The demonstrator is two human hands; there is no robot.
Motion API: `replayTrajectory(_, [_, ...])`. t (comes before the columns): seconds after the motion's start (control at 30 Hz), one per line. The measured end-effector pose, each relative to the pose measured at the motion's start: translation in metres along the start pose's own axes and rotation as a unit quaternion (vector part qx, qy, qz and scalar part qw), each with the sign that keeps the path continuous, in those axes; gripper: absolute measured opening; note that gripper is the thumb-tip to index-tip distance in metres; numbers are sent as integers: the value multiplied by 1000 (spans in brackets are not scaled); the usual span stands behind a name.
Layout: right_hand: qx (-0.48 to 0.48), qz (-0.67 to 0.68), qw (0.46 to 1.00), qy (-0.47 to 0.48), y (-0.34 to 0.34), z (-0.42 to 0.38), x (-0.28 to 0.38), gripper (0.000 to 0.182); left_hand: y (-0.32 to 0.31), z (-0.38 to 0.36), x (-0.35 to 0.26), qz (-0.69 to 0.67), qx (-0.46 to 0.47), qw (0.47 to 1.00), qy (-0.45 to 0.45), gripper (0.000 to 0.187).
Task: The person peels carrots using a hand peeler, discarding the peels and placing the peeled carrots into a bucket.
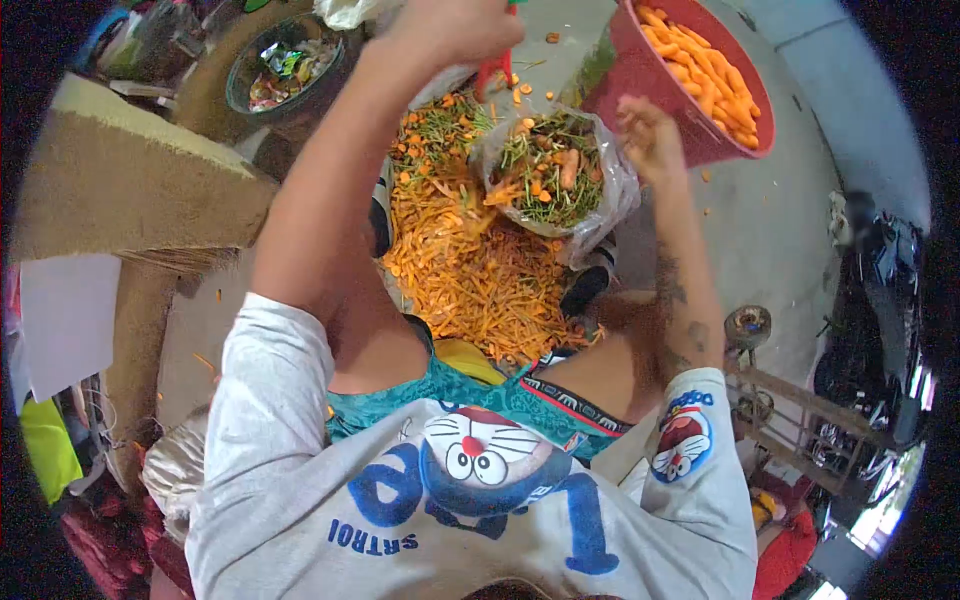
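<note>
My left hand [460, 35] is up at the top centre, fingers wrapped round a red and green object [492, 72], which is blurred and partly hidden. To the right, my right hand [650, 138] is raised with loosely bent fingers apart, beside the rim of a clear plastic bag [622, 190]; nothing shows in it. The bag holds green stalks [552, 205] and carrot pieces. Orange carrot peelings [470, 285] lie heaped between my feet, with more green tops and cut carrot ends [430, 135] above them.
A red tub [625, 85] of peeled carrots [710, 80] leans at the upper right. At the upper left are a dark basket [240, 95] of waste and a brown block [130, 185]. A wooden frame [800, 420] stands at the lower right.
</note>
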State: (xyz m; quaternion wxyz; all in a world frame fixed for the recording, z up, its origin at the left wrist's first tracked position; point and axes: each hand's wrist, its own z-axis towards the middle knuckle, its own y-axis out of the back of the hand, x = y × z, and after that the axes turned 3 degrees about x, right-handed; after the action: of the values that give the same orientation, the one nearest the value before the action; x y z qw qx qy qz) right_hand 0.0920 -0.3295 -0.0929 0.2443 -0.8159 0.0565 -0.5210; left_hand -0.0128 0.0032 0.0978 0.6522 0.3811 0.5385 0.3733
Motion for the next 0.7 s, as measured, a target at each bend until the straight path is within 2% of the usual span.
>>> replayTrajectory(0.03, [-21, -59, 998, -28, -4, 6, -24, 19, -15, -5, 12, -54, -70, 996, 7, 26])
replayTrajectory(0.07, [-109, -155, 980, -51, -11, 7, -45, 18, -28, -6, 26, -58, -71, 996, 12, 26])
replayTrajectory(0.1, [-144, -195, 969, -41, 19, 37, -82, 19, -42, -11, 40, -7, -32, 999, 3, 27])
replayTrajectory(0.13, [-173, -324, 929, -49, 27, 40, -101, 30, -49, -17, 52, 45, 7, 999, -6, 28])
replayTrajectory(0.17, [-219, -474, 851, -50, 99, 91, -145, 42, -42, -21, 51, 5, 26, 1000, -1, 27])
replayTrajectory(0.2, [-213, -477, 851, -48, 72, 80, -142, 42, -37, -18, 55, 6, 22, 1000, 4, 27])
replayTrajectory(0.27, [-271, -635, 721, -59, 4, 23, -134, 56, -38, -13, 61, -37, -36, 997, -59, 25])
replayTrajectory(0.3, [-268, -638, 719, -61, 5, 27, -143, 56, 2, -30, 35, -59, 36, 997, 19, 29])
replayTrajectory(0.37, [-340, -631, 695, -60, 18, 39, -172, 63, 0, -29, 39, -61, 50, 997, 22, 31])
replayTrajectory(0.47, [-355, -601, 714, -56, 25, 41, -183, 68, -4, -29, 45, -57, 53, 997, 19, 33])
replayTrajectory(0.53, [-338, -623, 703, -58, 22, 35, -181, 67, -7, -31, 44, -60, 45, 997, 13, 34])
replayTrajectory(0.6, [-371, -437, 814, 95, 18, 30, -180, 67, -7, -32, 40, -31, 37, 999, -22, 29])
replayTrajectory(0.63, [-375, -435, 813, 98, 9, 24, -173, 67, -19, -27, 43, -31, 35, 999, -27, 29])
replayTrajectory(0.67, [-380, -264, 875, 141, 2, 19, -162, 54, -41, -17, 50, -25, 18, 999, -38, 26])
replayTrajectory(0.7, [-372, -84, 906, 181, -8, 10, -147, 41, -57, -12, 51, -20, 1, 999, -49, 25])
